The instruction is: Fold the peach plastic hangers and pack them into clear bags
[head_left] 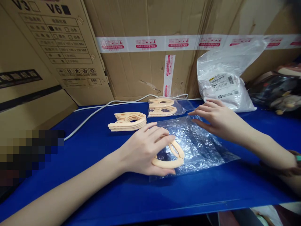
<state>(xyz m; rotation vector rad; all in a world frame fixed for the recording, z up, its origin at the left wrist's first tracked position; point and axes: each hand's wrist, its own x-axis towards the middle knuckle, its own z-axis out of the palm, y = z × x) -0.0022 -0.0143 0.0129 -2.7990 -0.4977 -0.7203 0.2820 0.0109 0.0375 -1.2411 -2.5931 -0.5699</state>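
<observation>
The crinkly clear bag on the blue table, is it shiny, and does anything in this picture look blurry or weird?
Head view: yes, white glints sparkle all over the clear bag; head view: small print on the V6 box is too soft to read; head view: big square pixels hide something at lower left.

V3 (pixel 22 5) and V6 (pixel 58 9) on cardboard box (pixel 56 47)

The head camera looks forward and down from close above the table (pixel 211 191).
</observation>
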